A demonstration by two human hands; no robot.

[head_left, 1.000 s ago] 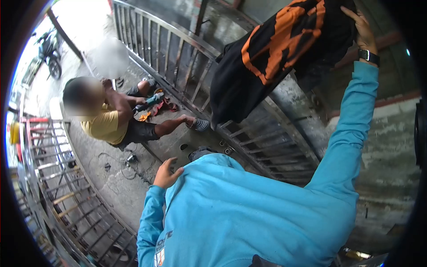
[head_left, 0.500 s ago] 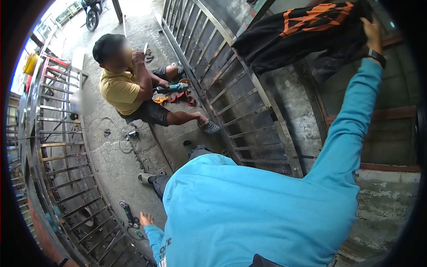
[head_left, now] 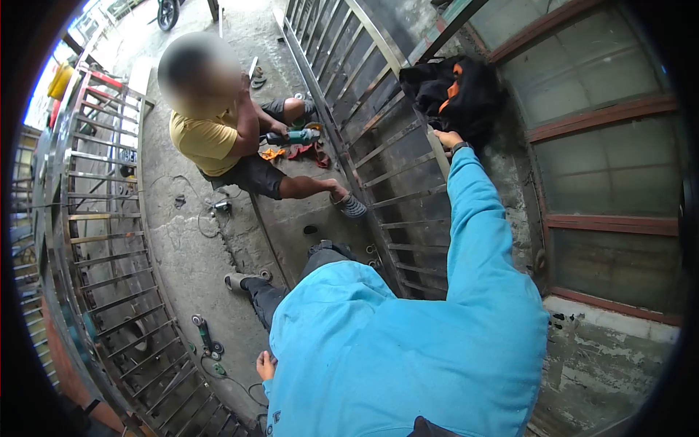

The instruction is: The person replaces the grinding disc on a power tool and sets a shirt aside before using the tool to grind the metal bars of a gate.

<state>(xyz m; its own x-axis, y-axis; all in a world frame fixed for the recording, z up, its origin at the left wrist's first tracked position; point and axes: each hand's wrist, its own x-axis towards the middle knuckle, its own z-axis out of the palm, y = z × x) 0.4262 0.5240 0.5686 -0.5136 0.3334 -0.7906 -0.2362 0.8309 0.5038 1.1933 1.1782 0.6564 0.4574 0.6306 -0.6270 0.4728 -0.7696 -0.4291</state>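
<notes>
My right hand is closed at the top rail of a long metal grille, its fingers over the bar. A black cloth garment with orange marks is bunched over the rail, right beside this hand. My left hand hangs low beside my body with loosely bent fingers, holding nothing visible. The nearest thing to it is a green and black angle grinder on the concrete floor.
A person in a yellow shirt sits beside the grille, one hand on a green power tool. Another metal grille stands at the left. Cables cross the floor. Framed window panes are at the right.
My right hand has moved left from the garment's far end to the rail. The garment, stretched out before, is now bunched on the grille. My left hand's fingers are more bent.
</notes>
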